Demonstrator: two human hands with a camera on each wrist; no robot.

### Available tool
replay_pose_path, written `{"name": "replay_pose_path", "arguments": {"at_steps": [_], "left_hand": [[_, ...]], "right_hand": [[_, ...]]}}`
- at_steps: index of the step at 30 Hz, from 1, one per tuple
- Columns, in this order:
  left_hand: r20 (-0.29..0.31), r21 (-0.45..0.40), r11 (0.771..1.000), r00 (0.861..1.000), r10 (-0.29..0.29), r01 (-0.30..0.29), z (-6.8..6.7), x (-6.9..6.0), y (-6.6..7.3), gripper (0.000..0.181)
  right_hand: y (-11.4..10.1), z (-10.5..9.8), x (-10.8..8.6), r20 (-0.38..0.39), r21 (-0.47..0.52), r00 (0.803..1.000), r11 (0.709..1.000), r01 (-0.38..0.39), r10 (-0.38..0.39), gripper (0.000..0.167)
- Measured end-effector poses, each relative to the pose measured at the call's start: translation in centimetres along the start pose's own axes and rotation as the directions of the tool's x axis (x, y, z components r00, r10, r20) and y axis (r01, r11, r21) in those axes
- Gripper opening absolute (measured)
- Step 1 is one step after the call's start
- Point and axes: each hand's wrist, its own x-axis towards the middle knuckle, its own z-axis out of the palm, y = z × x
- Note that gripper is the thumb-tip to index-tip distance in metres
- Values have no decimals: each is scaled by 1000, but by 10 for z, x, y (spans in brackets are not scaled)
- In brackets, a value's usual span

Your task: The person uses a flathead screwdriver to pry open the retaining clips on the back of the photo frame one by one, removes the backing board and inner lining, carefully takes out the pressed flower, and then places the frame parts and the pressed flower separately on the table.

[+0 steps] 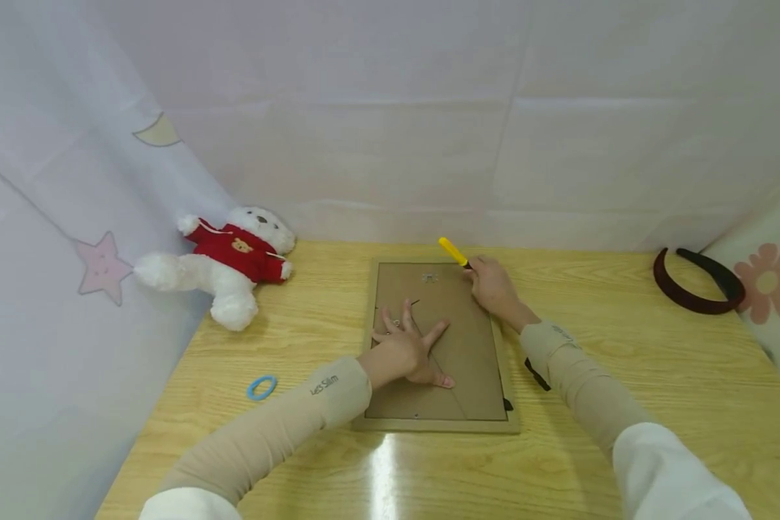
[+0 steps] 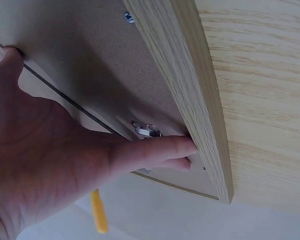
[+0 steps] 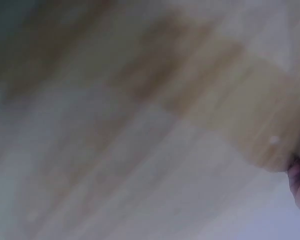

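A picture frame (image 1: 474,361) lies face down on the wooden table, its brown backing board up and a small metal hanger (image 1: 430,277) near the far edge. Across the backing rests my left hand (image 1: 406,354), fingers spread; in the left wrist view, fingertips touch the frame's wooden edge (image 2: 190,85) beside a metal hanging loop (image 2: 146,129). At the far right corner my right hand (image 1: 494,287) grips a yellow-handled tool (image 1: 453,251), whose working end is hidden. The blurred right wrist view shows only some fingertips (image 3: 295,180).
A white teddy bear (image 1: 234,253) in a red top lies at the back left. Left of the frame is a blue ring (image 1: 261,388). A dark red headband (image 1: 695,300) sits at the far right. White curtain (image 1: 390,144) backs the table.
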Motion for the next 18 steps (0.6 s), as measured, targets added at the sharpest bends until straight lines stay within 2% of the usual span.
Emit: {"name": "replay_pose_path", "arguments": {"at_steps": [3,6,9,12,15,18], "left_hand": [[4,10,1000,1000,3,-3,0,0,0,108],[14,-2,1000,1000,4,-4,0,1,1,108],[11,-19,1000,1000,-7,7,-1,1,0,108],[5,-22,1000,1000,-2,3,0,0,1,107],[8,-21,1000,1000,7,-6,0,1,2,108],[17,-27,1000,1000,9,-8,-1,1,1,109]], "right_hand": [[1,-8,0,-5,99,998,993,-61,62,18],[1,-20,0,33,138,992,983,-124,120,22],[-3,-29,4,92,101,984,981,-164,155,23],[-9,-36,3,151,53,966,974,-218,208,20],[-11,-40,-1,170,31,951,963,-268,260,21],[-12,-43,-2,153,55,934,941,-334,322,22]]}}
